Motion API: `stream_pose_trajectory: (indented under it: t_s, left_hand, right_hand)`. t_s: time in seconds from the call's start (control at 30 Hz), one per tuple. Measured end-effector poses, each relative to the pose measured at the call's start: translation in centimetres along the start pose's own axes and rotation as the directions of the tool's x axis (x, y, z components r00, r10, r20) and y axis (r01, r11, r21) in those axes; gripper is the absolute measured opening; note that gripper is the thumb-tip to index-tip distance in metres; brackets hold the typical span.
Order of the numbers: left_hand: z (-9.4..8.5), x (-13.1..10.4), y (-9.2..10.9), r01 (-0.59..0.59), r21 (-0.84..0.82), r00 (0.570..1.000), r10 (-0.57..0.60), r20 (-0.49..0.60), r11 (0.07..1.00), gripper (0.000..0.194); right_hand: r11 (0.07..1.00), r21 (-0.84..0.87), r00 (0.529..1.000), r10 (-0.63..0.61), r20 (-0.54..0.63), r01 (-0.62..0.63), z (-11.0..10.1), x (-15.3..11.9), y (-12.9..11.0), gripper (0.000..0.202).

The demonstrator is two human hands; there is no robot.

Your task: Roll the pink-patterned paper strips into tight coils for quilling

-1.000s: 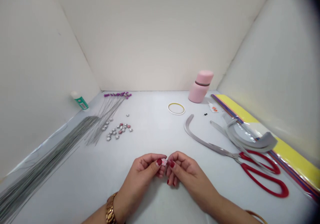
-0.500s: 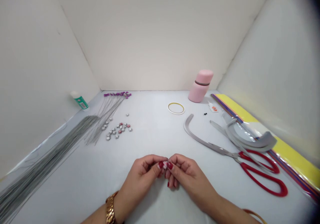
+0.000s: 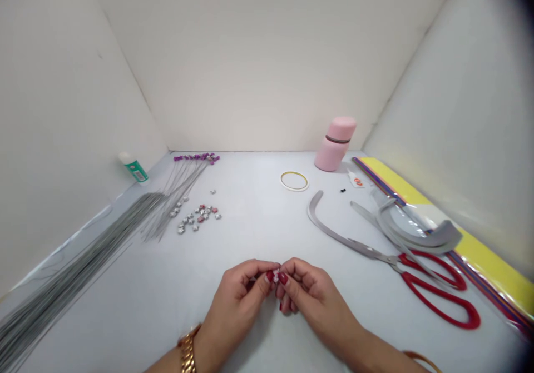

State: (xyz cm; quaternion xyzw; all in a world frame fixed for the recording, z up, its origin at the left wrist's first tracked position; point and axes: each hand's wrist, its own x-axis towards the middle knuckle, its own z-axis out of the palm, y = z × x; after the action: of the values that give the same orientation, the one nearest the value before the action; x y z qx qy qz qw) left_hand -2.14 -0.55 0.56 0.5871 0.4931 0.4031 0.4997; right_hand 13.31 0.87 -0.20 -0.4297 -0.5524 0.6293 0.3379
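Between my two thumbs and forefingers is a small pale pink paper star (image 3: 276, 275), mostly covered by the fingertips. My left hand (image 3: 246, 292) pinches it from the left and my right hand (image 3: 311, 292) from the right, close above the near part of the table. Beyond them to the left lies a loose cluster of silver and pink paper stars (image 3: 203, 215). Thin wire stems (image 3: 177, 187) tipped with purple stars (image 3: 196, 158) lie behind that cluster.
A thick bundle of grey wires (image 3: 92, 256) runs along the left, near a glue stick (image 3: 136, 168). Red-handled scissors (image 3: 438, 298), silver paper strips (image 3: 334, 231) and yellow sheets (image 3: 492, 262) lie at right. A tape roll (image 3: 294, 188) and pink flask (image 3: 331, 153) stand farther back.
Both hands stay almost in place, still pinching the star. The left wrist and its gold watch have shifted slightly to the right. Everything on the table lies as before.
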Motion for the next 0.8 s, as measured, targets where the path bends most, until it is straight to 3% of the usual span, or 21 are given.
stream_pose_trajectory:
  t_s: [0.23,0.47,0.67,0.8]
  left_hand:
    - [0.28,0.08,-0.43,0.072,-0.124,0.997,-0.071,0.012,0.990,0.022]
    - [-0.14,-0.25,0.43,-0.198,0.256,0.980,0.196,0.034,0.946,0.022]
    - [0.15,-0.13,0.04,-0.057,0.117,0.998,0.055,0.019,0.992,0.021]
    - [0.06,-0.11,0.27,-0.083,0.145,0.996,0.080,0.026,0.986,0.020]
  right_hand:
    - [0.997,0.063,0.999,0.047,0.002,-0.047,0.08,0.22,-0.36,0.025]
    - [1.000,0.013,1.000,0.026,0.000,-0.026,0.07,0.12,0.13,0.022]
    - [1.000,-0.008,1.000,0.001,0.002,-0.001,-0.13,0.06,0.17,0.022]
    - [1.000,0.027,0.999,-0.015,0.036,0.014,-0.15,0.10,-0.13,0.026]
